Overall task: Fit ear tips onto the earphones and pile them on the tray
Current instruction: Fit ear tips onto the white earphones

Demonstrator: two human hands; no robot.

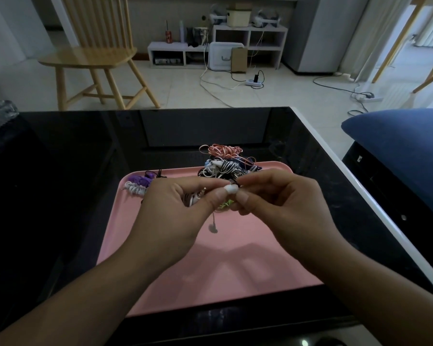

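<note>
Soft white ear tip between pinching fingers, above smooth pink tray

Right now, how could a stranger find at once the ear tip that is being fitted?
Find the pink tray on the black table. Above its middle, the left hand and right hand meet. The white ear tip sits between their fingertips, the only small white cap, not a cable bundle.

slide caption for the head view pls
Both hands, left hand and right hand, pinch a white ear tip above the pink tray.
</note>
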